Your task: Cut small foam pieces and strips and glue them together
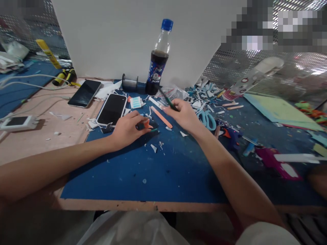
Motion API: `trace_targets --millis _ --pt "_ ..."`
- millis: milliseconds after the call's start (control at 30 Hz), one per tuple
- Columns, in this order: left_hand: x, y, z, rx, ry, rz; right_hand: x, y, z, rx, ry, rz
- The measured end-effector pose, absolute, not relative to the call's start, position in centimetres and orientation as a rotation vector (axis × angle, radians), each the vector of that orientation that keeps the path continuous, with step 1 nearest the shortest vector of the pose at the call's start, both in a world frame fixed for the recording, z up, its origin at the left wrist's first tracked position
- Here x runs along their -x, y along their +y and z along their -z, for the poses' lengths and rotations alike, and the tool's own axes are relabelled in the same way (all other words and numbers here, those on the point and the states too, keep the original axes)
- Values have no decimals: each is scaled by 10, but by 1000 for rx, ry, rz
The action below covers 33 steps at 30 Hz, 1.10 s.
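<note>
My left hand (127,128) rests on the blue mat (143,170) and pinches a small black and orange foam piece (147,125) against it. My right hand (184,115) hovers just to the right of it and grips a thin dark pen-like tool (167,99), its tip pointing up and away toward the bottle. An orange strip (161,117) lies on the mat between the two hands. White and blue scraps are scattered around both hands.
A cola bottle (158,58) stands at the back against a white board (133,34). Two phones (112,109) (84,93) lie left of it. Blue scissors (207,119), paper scraps, a glue gun (230,134) and coloured sheets (278,110) crowd the right side. A charger with cables (17,123) sits far left.
</note>
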<state>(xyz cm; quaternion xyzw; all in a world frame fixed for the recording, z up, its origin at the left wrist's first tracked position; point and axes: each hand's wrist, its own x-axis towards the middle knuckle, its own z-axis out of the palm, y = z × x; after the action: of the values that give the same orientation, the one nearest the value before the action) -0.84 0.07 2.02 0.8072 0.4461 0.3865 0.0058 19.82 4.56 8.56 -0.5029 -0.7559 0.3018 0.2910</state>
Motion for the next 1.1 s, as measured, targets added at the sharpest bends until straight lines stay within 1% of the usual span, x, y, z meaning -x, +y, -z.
trace_targets --millis 233,433,533,767,933,1100 --pt "9 0 -22 -2441 1497 -1260 -202 56 -75 1278 -1732 -1197" --pt "9 0 -21 -2455 1429 -1327 -199 46 -78 1194 -1745 -1663" --pt "10 2 -19 -2499 1346 -1362 -196 39 -79 1106 -1765 -1808" --pt "12 11 -10 -2554 1199 -1422 -187 31 -73 1126 -1611 -1893" --pt "14 14 -9 -2544 1144 -1387 -184 29 -68 1148 -1606 -1843" --pt "13 9 -11 -2471 1192 -1307 -179 24 -67 1137 -1474 -1796"
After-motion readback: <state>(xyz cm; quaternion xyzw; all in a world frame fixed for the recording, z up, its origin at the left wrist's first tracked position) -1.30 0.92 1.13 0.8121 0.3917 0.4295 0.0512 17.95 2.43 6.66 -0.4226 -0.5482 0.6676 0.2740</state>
